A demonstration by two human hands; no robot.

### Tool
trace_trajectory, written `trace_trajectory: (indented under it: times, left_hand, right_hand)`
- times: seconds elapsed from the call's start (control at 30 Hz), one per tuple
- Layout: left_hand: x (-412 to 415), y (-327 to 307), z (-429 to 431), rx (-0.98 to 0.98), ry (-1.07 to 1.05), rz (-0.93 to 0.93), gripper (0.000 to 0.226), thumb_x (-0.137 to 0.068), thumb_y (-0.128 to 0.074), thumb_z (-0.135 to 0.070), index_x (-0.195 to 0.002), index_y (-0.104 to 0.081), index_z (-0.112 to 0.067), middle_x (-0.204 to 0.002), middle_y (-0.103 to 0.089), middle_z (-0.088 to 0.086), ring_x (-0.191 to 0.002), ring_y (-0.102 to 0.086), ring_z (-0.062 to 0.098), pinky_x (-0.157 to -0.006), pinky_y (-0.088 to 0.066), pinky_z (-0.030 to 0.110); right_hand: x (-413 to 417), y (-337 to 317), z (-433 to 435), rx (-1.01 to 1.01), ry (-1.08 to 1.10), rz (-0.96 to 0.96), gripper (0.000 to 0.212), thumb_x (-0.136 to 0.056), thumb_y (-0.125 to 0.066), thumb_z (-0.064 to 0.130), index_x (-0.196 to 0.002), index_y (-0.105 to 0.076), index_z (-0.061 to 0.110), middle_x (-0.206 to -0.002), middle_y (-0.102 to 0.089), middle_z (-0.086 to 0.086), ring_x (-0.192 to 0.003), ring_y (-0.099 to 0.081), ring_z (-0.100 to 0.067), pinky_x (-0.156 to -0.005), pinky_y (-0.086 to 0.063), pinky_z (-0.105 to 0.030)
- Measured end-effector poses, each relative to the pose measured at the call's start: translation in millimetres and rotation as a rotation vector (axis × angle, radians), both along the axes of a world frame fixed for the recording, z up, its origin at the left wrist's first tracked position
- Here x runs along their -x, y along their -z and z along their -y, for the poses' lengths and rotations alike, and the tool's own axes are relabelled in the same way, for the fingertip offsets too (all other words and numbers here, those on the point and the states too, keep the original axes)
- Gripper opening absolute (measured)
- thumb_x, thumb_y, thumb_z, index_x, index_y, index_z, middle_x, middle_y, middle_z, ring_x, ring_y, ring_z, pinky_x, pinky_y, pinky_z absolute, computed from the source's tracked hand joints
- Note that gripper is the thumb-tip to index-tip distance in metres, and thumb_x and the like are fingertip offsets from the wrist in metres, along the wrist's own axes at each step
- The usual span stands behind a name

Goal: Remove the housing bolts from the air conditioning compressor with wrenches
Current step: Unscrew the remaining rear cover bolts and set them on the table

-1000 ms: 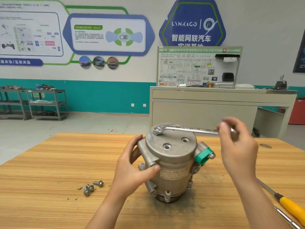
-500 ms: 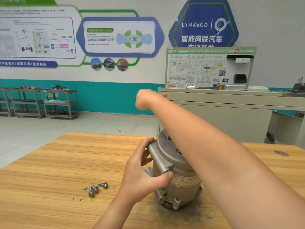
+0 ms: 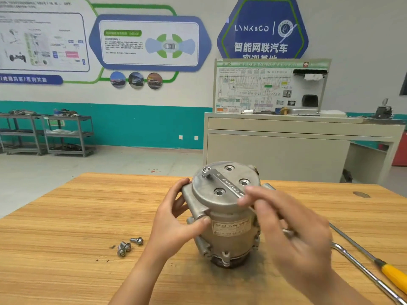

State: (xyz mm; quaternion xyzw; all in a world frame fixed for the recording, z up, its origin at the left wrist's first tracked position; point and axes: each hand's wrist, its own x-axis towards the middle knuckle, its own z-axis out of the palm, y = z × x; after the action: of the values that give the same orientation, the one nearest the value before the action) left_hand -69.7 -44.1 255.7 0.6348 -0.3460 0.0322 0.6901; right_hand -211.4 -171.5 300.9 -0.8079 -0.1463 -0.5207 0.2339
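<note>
Compressor (image 3: 229, 227) side behind blurred right hand (image 3: 295, 245)

1 compressor (image 3: 229, 216) stands on 1 table (image 3: 66, 216). Its top cover shows 3 empty bolt holes (image 3: 229, 167) and 1 bolt (image 3: 206, 170) in place, inside the ring of 1 wrench (image 3: 226, 183). 3 loose bolts (image 3: 137, 240) lie on the table. 2 hands are in view: 1 left hand (image 3: 174, 225), 1 right hand (image 3: 293, 236). At the right edge lie 1 yellow-handled screwdriver (image 3: 394, 278) and 1 bent chrome bar (image 3: 363, 270). Behind are 2 metal shelf carts (image 3: 66, 135), 1 cabinet (image 3: 275, 155) with 1 wiring board (image 3: 253, 89), 3 round wall photos (image 3: 136, 79) and 2 wall sockets (image 3: 180, 137).
</note>
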Motion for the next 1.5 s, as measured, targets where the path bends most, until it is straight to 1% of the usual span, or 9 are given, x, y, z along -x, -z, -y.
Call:
trace_trajectory:
  times: [0.1,0.33,0.47,0.6,0.77,0.87,1.03,1.2,1.5]
  left_hand:
    - [-3.1,6.8,3.1,-0.018,-0.015,0.062,0.083,-0.044,-0.078,-0.040,-0.121,-0.049,-0.030,-0.116,-0.062,-0.026,-0.110,-0.061,0.003,-0.086,-0.050,0.018]
    - [8.5,-4.5,20.8,-0.066,-0.016,0.145,0.079,-0.043,-0.078,-0.042,-0.116,-0.049,-0.038,-0.116,-0.059,-0.025,-0.108,-0.058,-0.005,-0.078,-0.048,0.010]
    - [11.7,-5.2,21.1,-0.076,-0.049,0.173,0.077,-0.043,-0.077,-0.042,-0.115,-0.049,-0.037,-0.118,-0.058,-0.021,-0.107,-0.058,-0.005,-0.077,-0.049,0.011]
    - [9.1,-4.4,15.6,-0.073,-0.059,0.160,0.078,-0.043,-0.074,-0.041,-0.117,-0.051,-0.032,-0.116,-0.061,-0.018,-0.107,-0.060,0.001,-0.078,-0.051,0.017]
    - [7.8,-1.5,14.9,-0.128,-0.083,0.163,0.062,-0.057,-0.079,-0.027,-0.111,-0.050,-0.031,-0.107,-0.063,-0.022,-0.095,-0.059,0.000,-0.084,-0.048,0.026]
    - [1.7,4.5,9.6,-0.150,-0.091,0.182,0.073,-0.069,-0.080,0.001,-0.124,-0.043,-0.029,-0.129,-0.054,-0.002,-0.101,-0.059,0.014,-0.092,-0.048,0.040]
    - [-0.4,6.9,7.7,-0.041,-0.070,0.122,0.075,-0.052,-0.085,-0.022,-0.118,-0.050,-0.029,-0.114,-0.063,-0.024,-0.104,-0.062,0.001,-0.079,-0.051,0.016]
    - [1.7,5.2,12.7,0.002,-0.027,0.121,0.076,-0.045,-0.075,-0.038,-0.116,-0.050,-0.031,-0.117,-0.058,-0.029,-0.108,-0.059,-0.003,-0.078,-0.048,0.011]
    - [-2.9,10.2,8.9,0.019,-0.030,0.132,0.081,-0.043,-0.080,-0.041,-0.118,-0.050,-0.032,-0.116,-0.060,-0.026,-0.105,-0.062,0.000,-0.075,-0.050,0.012]
  right_hand:
    - [-5.4,-16.5,55.5,-0.302,0.231,0.115,0.025,-0.086,-0.049,0.029,-0.091,-0.067,0.012,-0.082,-0.066,0.007,-0.077,-0.058,0.004,-0.071,-0.045,-0.010]
    - [-123.0,-80.0,121.8,-0.608,0.341,-0.417,0.021,-0.089,-0.056,0.023,-0.100,-0.053,0.005,-0.067,-0.062,-0.005,-0.055,-0.062,-0.021,-0.062,-0.052,-0.034]
    - [-181.4,-110.5,74.0,-0.184,0.549,-0.691,0.030,-0.091,-0.052,0.020,-0.064,-0.042,0.012,-0.067,-0.064,-0.003,-0.064,-0.064,-0.017,-0.058,-0.041,-0.025]
    - [-189.0,-113.3,-4.9,0.344,0.617,-0.783,0.014,-0.090,-0.043,0.006,-0.098,-0.054,0.007,-0.120,-0.053,-0.011,-0.101,-0.055,-0.029,-0.074,-0.039,-0.034]
    - [-133.0,-53.7,-95.5,0.731,0.452,-0.335,0.032,-0.094,-0.046,0.029,-0.113,-0.049,0.004,-0.108,-0.060,-0.007,-0.095,-0.059,-0.023,-0.097,-0.030,-0.045]
    - [-70.5,-19.4,-95.6,0.543,0.172,-0.254,0.044,-0.086,-0.051,0.049,-0.094,-0.060,0.007,-0.094,-0.065,-0.008,-0.095,-0.058,-0.023,-0.104,-0.023,-0.042]
    - [2.0,10.8,-28.1,-0.247,-0.220,-0.047,0.023,-0.075,-0.053,0.036,-0.072,-0.069,0.020,-0.101,-0.069,0.010,-0.107,-0.058,-0.004,-0.093,-0.042,-0.024]
    - [-2.9,-4.8,38.5,-0.888,-0.007,-0.080,0.033,-0.085,-0.044,0.028,-0.068,-0.070,0.017,-0.075,-0.070,0.011,-0.074,-0.060,-0.004,-0.062,-0.045,-0.024]
    - [-126.5,-88.2,99.8,-0.322,0.537,-0.483,0.029,-0.090,-0.051,0.029,-0.110,-0.059,0.010,-0.105,-0.061,-0.009,-0.101,-0.054,-0.029,-0.078,-0.040,-0.032]
